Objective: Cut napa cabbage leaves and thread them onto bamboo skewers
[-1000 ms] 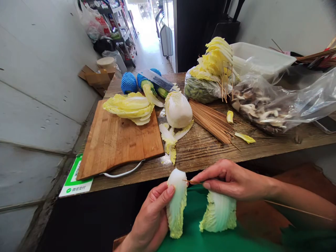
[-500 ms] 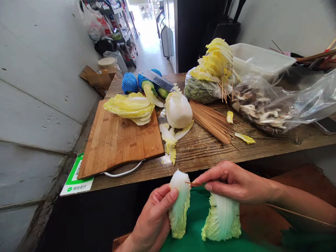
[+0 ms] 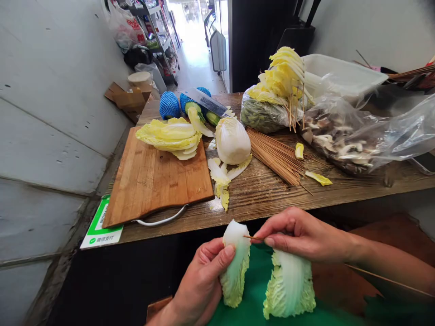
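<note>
My left hand [image 3: 208, 274] pinches a piece of napa cabbage leaf [image 3: 235, 271] between thumb and fingers, its white end up and its frilly green edge down. My right hand [image 3: 301, 233] is closed on a thin bamboo skewer [image 3: 254, 237], whose point meets the white part of that leaf near its right edge. Whether the tip has pierced it, I cannot tell. Below my right fingers hangs a second cabbage leaf [image 3: 288, 285], its top hidden by the hand. The skewer's long end shows behind my right wrist.
On the wooden table [image 3: 190, 222] lie a cutting board [image 3: 163, 181] with cabbage leaves [image 3: 170, 136], a cabbage head [image 3: 233, 142], a knife [image 3: 207, 103], loose skewers [image 3: 275, 156] and bagged mushrooms [image 3: 346, 140]. Skewered leaves [image 3: 283, 74] rest on another bag, before a white tub [image 3: 343, 72].
My left hand has brought its leaf very slightly right, towards my right hand. Both grips stay the same, and the view has shifted a little.
</note>
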The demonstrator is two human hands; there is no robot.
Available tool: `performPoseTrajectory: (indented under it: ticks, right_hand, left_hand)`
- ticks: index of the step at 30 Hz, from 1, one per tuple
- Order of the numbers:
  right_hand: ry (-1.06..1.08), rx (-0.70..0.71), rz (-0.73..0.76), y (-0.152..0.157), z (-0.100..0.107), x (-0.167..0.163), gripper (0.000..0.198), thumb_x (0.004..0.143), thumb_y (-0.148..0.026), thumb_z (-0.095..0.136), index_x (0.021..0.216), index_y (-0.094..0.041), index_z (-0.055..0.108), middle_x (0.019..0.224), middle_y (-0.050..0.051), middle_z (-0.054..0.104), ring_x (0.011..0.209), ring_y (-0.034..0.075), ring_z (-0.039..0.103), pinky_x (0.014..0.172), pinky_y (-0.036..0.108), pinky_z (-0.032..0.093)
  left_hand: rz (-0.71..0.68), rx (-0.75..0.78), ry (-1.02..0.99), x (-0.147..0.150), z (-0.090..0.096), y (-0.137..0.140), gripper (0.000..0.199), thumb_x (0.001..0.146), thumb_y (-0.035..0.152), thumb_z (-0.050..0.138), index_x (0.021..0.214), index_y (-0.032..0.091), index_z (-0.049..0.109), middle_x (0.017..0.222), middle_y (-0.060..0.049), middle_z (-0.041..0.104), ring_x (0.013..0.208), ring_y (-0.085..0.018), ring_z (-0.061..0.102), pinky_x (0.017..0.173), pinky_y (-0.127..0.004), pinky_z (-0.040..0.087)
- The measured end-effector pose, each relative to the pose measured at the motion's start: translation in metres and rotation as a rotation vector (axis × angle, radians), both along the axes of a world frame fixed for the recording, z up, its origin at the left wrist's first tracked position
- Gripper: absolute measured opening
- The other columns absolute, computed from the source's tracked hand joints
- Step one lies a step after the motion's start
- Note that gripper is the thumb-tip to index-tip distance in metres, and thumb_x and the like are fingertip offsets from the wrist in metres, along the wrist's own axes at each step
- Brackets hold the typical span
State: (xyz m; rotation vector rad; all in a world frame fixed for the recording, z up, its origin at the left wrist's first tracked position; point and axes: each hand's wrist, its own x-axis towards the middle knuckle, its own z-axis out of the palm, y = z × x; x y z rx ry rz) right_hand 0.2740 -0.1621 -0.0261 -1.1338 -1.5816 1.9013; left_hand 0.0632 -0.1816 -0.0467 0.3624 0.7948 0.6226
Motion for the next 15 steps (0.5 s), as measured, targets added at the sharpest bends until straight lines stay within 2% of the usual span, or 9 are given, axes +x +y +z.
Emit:
performPoseTrajectory:
  ticks: [8,15]
  right_hand:
    - [0.059,-0.083,-0.013,-0.0005,0.0025,-0.0047,0.029,0.082,-0.038,0.056,0.08,-0.009,0.058,0.064,-0.001,0.055,0.053,0.006,0.043,0.048,0.017,0.034]
    - [0.069,-0.059,-0.005,-0.0008,-0.0004,-0.0071,0.034,0.082,-0.044,0.055,0.078,-0.011,0.056,0.061,-0.002,0.049,0.051,0.005,0.038,0.045,0.018,0.03]
  left_hand:
    - [-0.007,0.005,0.014,0.0001,-0.0007,-0.0018,0.019,0.073,0.027,0.067,0.086,0.014,0.072,0.07,-0.007,0.067,0.063,-0.012,0.058,0.064,-0.022,0.045]
    - [-0.01,0.046,0.004,0.0004,0.002,-0.0028,0.016,0.075,0.026,0.065,0.085,0.015,0.072,0.071,-0.006,0.067,0.062,-0.011,0.057,0.065,-0.022,0.044]
